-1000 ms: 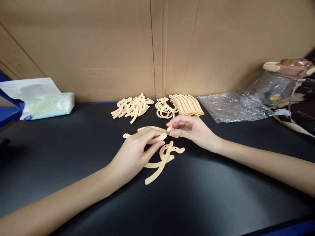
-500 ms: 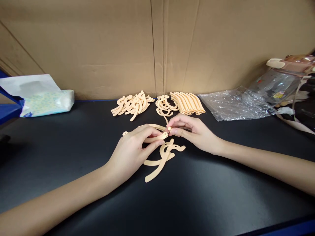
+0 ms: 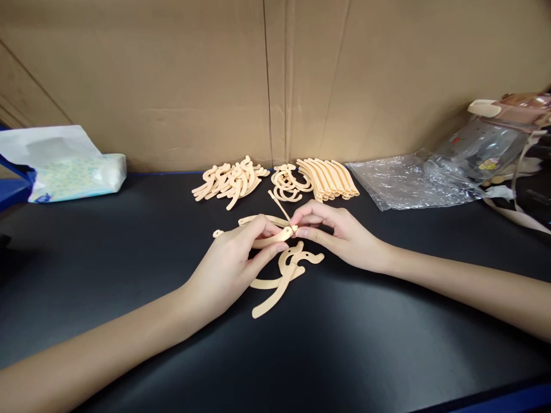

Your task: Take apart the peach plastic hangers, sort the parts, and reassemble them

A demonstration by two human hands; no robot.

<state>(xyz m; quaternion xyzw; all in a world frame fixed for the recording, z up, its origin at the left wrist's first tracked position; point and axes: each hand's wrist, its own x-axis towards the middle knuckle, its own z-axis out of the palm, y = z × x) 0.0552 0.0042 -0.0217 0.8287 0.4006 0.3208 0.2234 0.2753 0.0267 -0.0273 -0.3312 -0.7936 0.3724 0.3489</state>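
1. My left grip (image 3: 236,251) is holding a curved strip (image 3: 272,238) centrally over the table (image 3: 365,338).
2. My right grip (image 3: 338,232) is pinching a narrow piece (image 3: 279,205) just beside the strip's right end.
3. Loose pieces (image 3: 286,279) are lying nearer me.

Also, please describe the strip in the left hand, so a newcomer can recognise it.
Find the black table, then the left hand over it. This hand pinches one cream curved strip. Unlike the cream pieces on the table, it is held up, its holed end next to the right hand.
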